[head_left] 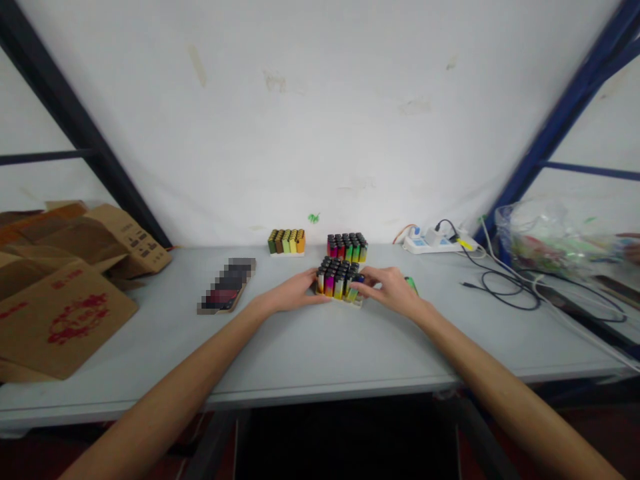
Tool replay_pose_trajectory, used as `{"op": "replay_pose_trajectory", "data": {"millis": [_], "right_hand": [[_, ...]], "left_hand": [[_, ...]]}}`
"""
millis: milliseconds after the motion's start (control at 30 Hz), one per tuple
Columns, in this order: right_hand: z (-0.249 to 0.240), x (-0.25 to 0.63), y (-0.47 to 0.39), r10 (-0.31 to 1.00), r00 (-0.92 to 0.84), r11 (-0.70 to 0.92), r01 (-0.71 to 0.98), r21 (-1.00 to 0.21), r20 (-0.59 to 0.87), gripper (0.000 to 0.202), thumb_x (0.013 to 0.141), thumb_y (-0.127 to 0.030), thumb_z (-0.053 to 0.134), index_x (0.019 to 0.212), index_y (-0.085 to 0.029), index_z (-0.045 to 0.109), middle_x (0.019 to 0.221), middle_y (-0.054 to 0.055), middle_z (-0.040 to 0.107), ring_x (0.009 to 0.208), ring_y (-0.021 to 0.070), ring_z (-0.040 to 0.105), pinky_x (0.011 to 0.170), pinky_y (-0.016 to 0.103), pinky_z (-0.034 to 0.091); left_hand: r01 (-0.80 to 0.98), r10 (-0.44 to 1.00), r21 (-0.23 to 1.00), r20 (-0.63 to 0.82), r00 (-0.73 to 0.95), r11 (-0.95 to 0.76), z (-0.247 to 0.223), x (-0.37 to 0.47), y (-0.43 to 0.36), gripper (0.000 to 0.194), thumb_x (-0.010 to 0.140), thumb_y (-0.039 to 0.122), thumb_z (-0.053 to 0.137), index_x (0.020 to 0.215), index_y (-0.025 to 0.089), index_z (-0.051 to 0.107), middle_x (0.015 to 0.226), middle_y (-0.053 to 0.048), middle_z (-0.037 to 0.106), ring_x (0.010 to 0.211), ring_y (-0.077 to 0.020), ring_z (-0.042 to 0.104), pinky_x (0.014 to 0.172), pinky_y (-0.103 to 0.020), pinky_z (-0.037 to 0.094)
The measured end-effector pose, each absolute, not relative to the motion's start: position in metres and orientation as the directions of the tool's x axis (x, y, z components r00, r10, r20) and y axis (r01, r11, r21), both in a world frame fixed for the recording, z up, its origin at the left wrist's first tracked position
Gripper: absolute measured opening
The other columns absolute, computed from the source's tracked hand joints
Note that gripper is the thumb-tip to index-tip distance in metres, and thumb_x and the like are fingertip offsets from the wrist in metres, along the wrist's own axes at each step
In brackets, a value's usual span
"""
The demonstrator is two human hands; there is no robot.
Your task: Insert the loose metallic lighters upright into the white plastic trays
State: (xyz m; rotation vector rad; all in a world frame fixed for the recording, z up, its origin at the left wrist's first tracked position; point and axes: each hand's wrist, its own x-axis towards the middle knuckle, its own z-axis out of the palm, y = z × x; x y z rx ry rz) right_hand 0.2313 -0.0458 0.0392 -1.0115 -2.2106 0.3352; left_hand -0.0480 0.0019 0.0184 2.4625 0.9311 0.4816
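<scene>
On the smooth pale-grey counter [320, 360], the half-curled left hand [295, 292] holds a pale tray of multicoloured, black-topped lighters [339, 279] by its left end. The right hand [393, 285] curves loosely at the right end; whether it pinches a lighter, I cannot tell. Arranging lighters seems in hand, calling for a steady tray and precise fingertips.

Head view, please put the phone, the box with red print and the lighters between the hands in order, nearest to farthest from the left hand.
From the left hand:
1. Lighters: at its fingers, on its right side.
2. Phone: to its left.
3. Box with red print: far left.
</scene>
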Motion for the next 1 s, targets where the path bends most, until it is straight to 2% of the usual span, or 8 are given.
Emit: {"op": "replay_pose_trajectory", "data": {"millis": [167, 300, 433, 567, 700, 767, 867, 1000], "right_hand": [[0.034, 0.226, -0.044, 0.763, -0.529, 0.646, 0.607, -0.463, 0.37, 0.04, 0.102, -0.055, 0.051, 0.091, -0.02, 0.064, 0.075, 0.005, 0.076, 0.065, 0.0178, 0.071, 0.062, 0.025, 0.047], [0.032, 0.221, -0.041, 0.75, -0.564, 0.659, 0.682, -0.317, 0.345, 0.037, 0.104, -0.052, 0.05, 0.094, -0.019, 0.063, 0.078, 0.006, 0.075, 0.065, 0.0183, 0.068, 0.06, 0.025, 0.041], [0.03, 0.216, -0.042, 0.793, -0.524, 0.591, 0.786, -0.181, 0.31, 0.036, 0.103, -0.051, 0.053, 0.091, -0.018, 0.064, 0.077, 0.007, 0.074, 0.064, 0.0187, 0.065, 0.058, 0.026, 0.032], [0.036, 0.22, -0.044, 0.81, -0.49, 0.567, 0.795, -0.217, 0.322, 0.044, 0.099, -0.057, 0.056, 0.079, -0.019, 0.064, 0.071, 0.005, 0.072, 0.06, 0.0162, 0.061, 0.058, 0.026, 0.03], [0.047, 0.247, -0.035, 0.827, -0.365, 0.499, 0.827, -0.26, 0.428, 0.052, 0.107, -0.054, 0.038, 0.077, -0.02, 0.063, 0.064, 0.004, 0.067, 0.058, 0.0167, 0.059, 0.06, 0.028, 0.033], [0.047, 0.266, -0.025, 0.841, -0.266, 0.409, 0.883, -0.231, 0.472, 0.046, 0.107, -0.048, 0.039, 0.083, -0.019, 0.065, 0.069, 0.006, 0.069, 0.063, 0.0194, 0.062, 0.062, 0.029, 0.036], [0.039, 0.292, -0.009, 0.907, -0.175, 0.263, 0.946, -0.19, 0.382, 0.03, 0.102, -0.042, 0.055, 0.098, -0.016, 0.069, 0.083, 0.011, 0.075, 0.073, 0.0233, 0.067, 0.066, 0.031, 0.041], [0.025, 0.302, -0.002, 0.956, -0.18, 0.212, 0.97, -0.121, 0.231, 0.038, 0.097, -0.045, 0.063, 0.112, -0.011, 0.07, 0.105, 0.019, 0.075, 0.093, 0.028, 0.07, 0.079, 0.034, 0.048]], "left_hand": [[0.523, 0.693, 0.539, 0.169, 0.701, -0.66, 0.015, -0.049, 0.004, 0.055, 0.089, 0.052, 0.069, 0.131, 0.018, 0.061, 0.143, -0.013, 0.061, 0.128, -0.0316, 0.059, 0.114, -0.043, 0.044], [0.529, 0.7, 0.543, 0.162, 0.695, -0.652, 0.016, -0.049, 0.003, 0.06, 0.089, 0.053, 0.069, 0.135, 0.018, 0.058, 0.143, -0.014, 0.061, 0.128, -0.0318, 0.059, 0.112, -0.043, 0.045], [0.535, 0.699, 0.538, 0.152, 0.699, -0.652, 0.017, -0.048, 0.003, 0.062, 0.089, 0.052, 0.068, 0.138, 0.016, 0.056, 0.144, -0.015, 0.059, 0.129, -0.0317, 0.058, 0.113, -0.042, 0.043], [0.532, 0.7, 0.548, 0.146, 0.699, -0.645, 0.018, -0.048, 0.002, 0.062, 0.089, 0.055, 0.068, 0.136, 0.017, 0.057, 0.141, -0.014, 0.061, 0.126, -0.0315, 0.059, 0.112, -0.042, 0.045], [0.532, 0.696, 0.539, 0.151, 0.702, -0.653, 0.019, -0.048, 0.001, 0.058, 0.09, 0.059, 0.066, 0.13, 0.017, 0.061, 0.141, -0.013, 0.061, 0.126, -0.0321, 0.059, 0.114, -0.043, 0.043], [0.541, 0.699, 0.531, 0.144, 0.7, -0.652, 0.019, -0.048, 0.001, 0.058, 0.089, 0.06, 0.066, 0.128, 0.017, 0.062, 0.141, -0.013, 0.061, 0.125, -0.0323, 0.059, 0.114, -0.043, 0.043], [0.542, 0.698, 0.53, 0.143, 0.701, -0.652, 0.019, -0.048, 0.002, 0.057, 0.089, 0.061, 0.065, 0.127, 0.017, 0.062, 0.139, -0.013, 0.062, 0.123, -0.0317, 0.06, 0.114, -0.043, 0.043], [0.557, 0.706, 0.525, 0.125, 0.697, -0.644, 0.019, -0.048, 0.002, 0.059, 0.089, 0.062, 0.065, 0.127, 0.017, 0.061, 0.139, -0.013, 0.061, 0.123, -0.0316, 0.06, 0.112, -0.043, 0.044]]}}
